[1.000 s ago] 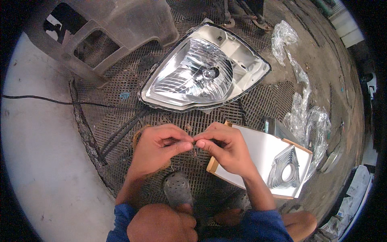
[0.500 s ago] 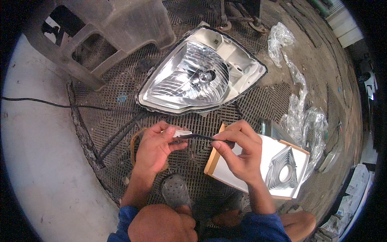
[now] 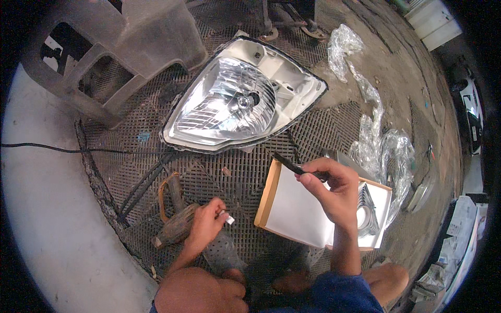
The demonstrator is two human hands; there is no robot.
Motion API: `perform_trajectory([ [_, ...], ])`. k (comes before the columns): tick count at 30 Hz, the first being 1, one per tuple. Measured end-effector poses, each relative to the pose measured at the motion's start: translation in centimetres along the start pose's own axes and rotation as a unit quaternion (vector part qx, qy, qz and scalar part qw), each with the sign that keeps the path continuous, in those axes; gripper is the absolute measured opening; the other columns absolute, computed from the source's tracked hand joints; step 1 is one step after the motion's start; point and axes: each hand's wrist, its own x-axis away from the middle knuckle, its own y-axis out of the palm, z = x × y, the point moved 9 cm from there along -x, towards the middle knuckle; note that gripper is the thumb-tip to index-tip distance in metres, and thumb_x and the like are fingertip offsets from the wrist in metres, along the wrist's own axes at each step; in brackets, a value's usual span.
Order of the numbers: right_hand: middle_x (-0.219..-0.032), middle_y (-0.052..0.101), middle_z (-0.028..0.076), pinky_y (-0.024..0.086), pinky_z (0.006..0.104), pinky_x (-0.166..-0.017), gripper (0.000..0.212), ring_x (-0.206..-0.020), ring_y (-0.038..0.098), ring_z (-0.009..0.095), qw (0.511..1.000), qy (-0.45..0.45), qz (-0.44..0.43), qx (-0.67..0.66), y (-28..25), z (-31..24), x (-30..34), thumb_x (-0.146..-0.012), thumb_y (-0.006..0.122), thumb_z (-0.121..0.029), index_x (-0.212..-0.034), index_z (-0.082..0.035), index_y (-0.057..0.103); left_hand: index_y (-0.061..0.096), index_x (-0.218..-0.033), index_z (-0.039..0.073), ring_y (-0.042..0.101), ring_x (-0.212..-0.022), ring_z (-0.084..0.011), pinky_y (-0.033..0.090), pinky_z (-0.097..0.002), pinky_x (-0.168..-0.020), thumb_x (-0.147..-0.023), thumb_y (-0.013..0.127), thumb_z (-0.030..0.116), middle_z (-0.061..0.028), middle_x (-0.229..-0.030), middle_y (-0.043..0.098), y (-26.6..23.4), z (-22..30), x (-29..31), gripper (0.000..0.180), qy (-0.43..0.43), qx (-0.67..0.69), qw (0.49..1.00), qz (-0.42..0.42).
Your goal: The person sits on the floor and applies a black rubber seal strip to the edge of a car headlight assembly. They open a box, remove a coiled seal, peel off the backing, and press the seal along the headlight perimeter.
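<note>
My right hand (image 3: 334, 190) pinches a short black sealant strip (image 3: 286, 161) between thumb and fingers, its free end pointing up and left over the shallow cardboard box (image 3: 265, 201). A coil of similar black strip (image 3: 369, 214) lies on white paper at the box's right side, partly behind my wrist. Lower and to the left, my left hand (image 3: 206, 223) is closed on a small white piece of backing paper (image 3: 228, 219). Beyond both hands rests a headlight housing (image 3: 302, 94) with a shiny reflector (image 3: 224, 99) and a dark strip along its rim.
A grey plastic stool (image 3: 141, 47) lies at the far left. Crumpled clear plastic film (image 3: 373, 99) trails down the right. A brown wooden block (image 3: 177, 225) sits beside my left hand, near my shoe (image 3: 222, 253). A black cable (image 3: 47, 148) crosses the grid mat (image 3: 229, 182).
My hands have parted. The left has drawn down toward me with the white paper, off the strip; the right keeps the strip, its free end now tilted upward. The view has shifted slightly.
</note>
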Motion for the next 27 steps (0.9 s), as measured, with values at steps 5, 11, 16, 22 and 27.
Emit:
perform_trajectory([
  [5, -0.092, 0.075, 0.009, 0.056, 0.0321, -0.068, 0.021, -0.078, 0.072, 0.020, 0.930, -0.256, -0.033, 0.261, 2.1, -3.8, 1.0, -0.078, 0.076, -0.001, -0.099, -0.006, 0.075, 0.070, -0.108, 0.003, 0.066, -0.096, -0.0375, 0.052, -0.0470, -0.088, -0.080, 0.074, 0.001, -0.0180, -0.102, 0.065, 1.8, 0.2, 0.1, 0.028, 0.183, -0.066, 0.981, -0.008],
  [11, -0.093, 0.074, 0.009, 0.058, 0.0324, -0.061, 0.030, -0.077, 0.073, 0.024, 0.887, -0.362, -0.018, 0.285, 2.7, -5.5, 2.9, -0.071, 0.075, -0.004, -0.100, -0.011, 0.075, 0.069, -0.119, 0.003, 0.061, -0.109, -0.0410, 0.051, -0.0504, -0.094, -0.082, 0.066, -0.003, -0.0194, -0.111, 0.058, 0.8, 3.7, -0.4, 0.038, 0.006, -0.125, 0.989, -0.085],
  [16, -0.093, 0.075, 0.012, 0.058, 0.0315, -0.061, 0.027, -0.077, 0.074, 0.025, 0.918, -0.341, 0.029, 0.199, 2.3, -5.4, 3.1, -0.071, 0.078, 0.000, -0.096, -0.008, 0.073, 0.068, -0.120, 0.004, 0.062, -0.107, -0.0423, 0.053, -0.0512, -0.090, -0.083, 0.061, -0.006, -0.0196, -0.115, 0.057, 1.9, 2.9, 0.2, 0.039, 0.145, -0.178, 0.972, -0.052],
  [22, -0.094, 0.076, 0.017, 0.060, 0.0327, -0.068, 0.023, -0.082, 0.074, 0.024, 0.971, -0.231, 0.042, 0.030, 2.1, -2.6, 2.5, -0.076, 0.075, 0.010, -0.095, -0.002, 0.069, 0.068, -0.124, 0.009, 0.062, -0.104, -0.0404, 0.053, -0.0490, -0.087, -0.080, 0.063, -0.006, -0.0193, -0.118, 0.057, 0.4, 5.0, 0.1, 0.046, 0.091, -0.128, 0.988, 0.006],
  [27, -0.107, 0.069, 0.022, 0.061, 0.0354, -0.075, 0.007, -0.087, 0.072, 0.026, 0.975, -0.078, 0.034, -0.206, 3.2, 0.7, 2.2, -0.091, 0.067, 0.006, -0.097, 0.003, 0.066, 0.069, -0.113, 0.010, 0.061, -0.104, -0.0355, 0.053, -0.0463, -0.081, -0.080, 0.067, 0.000, -0.0117, -0.106, 0.059, -0.9, 9.0, 0.3, 0.035, 0.131, -0.076, 0.988, -0.005],
])
